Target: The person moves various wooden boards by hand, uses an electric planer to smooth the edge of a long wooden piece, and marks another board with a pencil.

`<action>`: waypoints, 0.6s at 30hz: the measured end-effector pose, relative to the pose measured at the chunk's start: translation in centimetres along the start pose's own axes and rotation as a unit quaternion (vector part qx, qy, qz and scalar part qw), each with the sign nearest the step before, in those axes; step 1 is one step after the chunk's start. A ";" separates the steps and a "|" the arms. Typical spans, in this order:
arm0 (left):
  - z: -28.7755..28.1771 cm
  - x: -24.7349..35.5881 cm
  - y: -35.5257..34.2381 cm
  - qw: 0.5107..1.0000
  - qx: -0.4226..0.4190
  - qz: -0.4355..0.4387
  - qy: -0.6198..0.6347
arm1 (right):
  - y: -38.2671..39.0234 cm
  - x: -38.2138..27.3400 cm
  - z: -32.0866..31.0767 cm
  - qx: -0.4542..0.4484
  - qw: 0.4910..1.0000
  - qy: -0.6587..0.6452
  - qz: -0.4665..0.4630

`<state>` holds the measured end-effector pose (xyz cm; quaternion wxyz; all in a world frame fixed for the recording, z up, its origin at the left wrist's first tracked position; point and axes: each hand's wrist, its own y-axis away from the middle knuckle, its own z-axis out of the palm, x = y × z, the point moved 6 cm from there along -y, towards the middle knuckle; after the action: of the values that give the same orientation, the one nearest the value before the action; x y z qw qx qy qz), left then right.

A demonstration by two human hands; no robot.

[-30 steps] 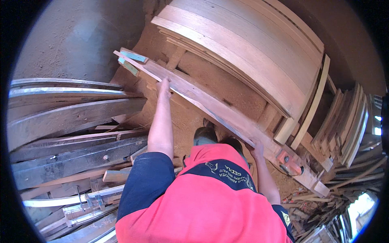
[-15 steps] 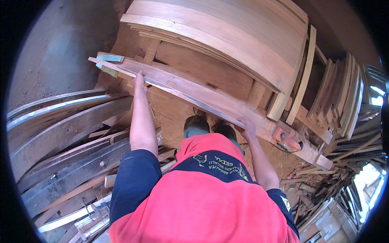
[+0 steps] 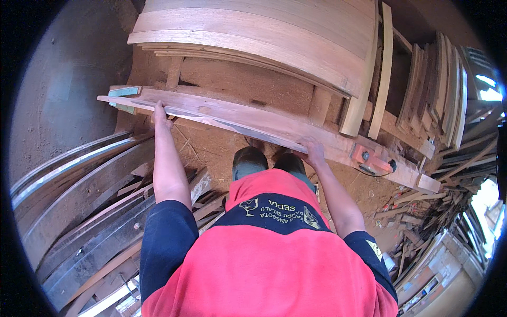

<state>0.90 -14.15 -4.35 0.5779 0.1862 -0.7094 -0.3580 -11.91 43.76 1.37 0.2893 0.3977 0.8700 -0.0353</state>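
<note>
A long thin strip of wood (image 3: 222, 122) runs from upper left to centre right, lying along a thicker reddish plank (image 3: 274, 124). My left hand (image 3: 160, 112) grips the strip near its left end. My right hand (image 3: 312, 152) holds the strip's right end against the plank's near edge. An orange clamp-like fitting (image 3: 372, 157) sits on the plank to the right of my right hand. My shoes (image 3: 270, 161) stand on sawdust just below the plank.
Wide curved boards (image 3: 264, 31) are stacked beyond the plank. Dark curved planks (image 3: 79, 201) lie piled at the left. Upright boards (image 3: 433, 90) lean at the right, with scrap offcuts (image 3: 438, 211) heaped below them. Sawdust covers the floor (image 3: 222, 148).
The view has swung so the plank now lies flatter across the picture. My left hand stays near the strip's left end, and my right hand has slid left, away from the orange fitting.
</note>
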 end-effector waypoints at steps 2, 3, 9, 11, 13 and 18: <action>-1.7 0.2 -0.3 1.000 0.002 0.013 0.018 | -0.4 -0.5 0.1 0.012 0.999 -0.029 -0.020; -1.4 0.0 0.8 1.000 0.000 0.011 0.016 | -0.3 -0.5 0.0 0.025 0.998 -0.051 -0.036; 1.5 -3.0 9.2 0.998 0.030 0.050 -0.031 | 0.4 1.0 0.4 0.000 0.999 -0.042 -0.011; 2.5 -6.0 12.6 0.997 0.027 0.067 -0.040 | 0.7 1.6 0.5 0.002 0.998 -0.067 0.013; 4.3 -9.3 16.9 0.996 0.017 0.083 -0.027 | 1.2 2.7 0.7 0.008 0.995 -0.091 0.038; 6.2 -19.7 23.9 0.998 -0.018 0.035 -0.045 | 2.1 4.5 1.6 0.017 0.988 -0.156 0.006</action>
<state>3.72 17.14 -1.02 0.5605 0.1350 -0.7344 -0.3582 -11.92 47.75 -1.99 0.4154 0.3974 0.8109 -0.1097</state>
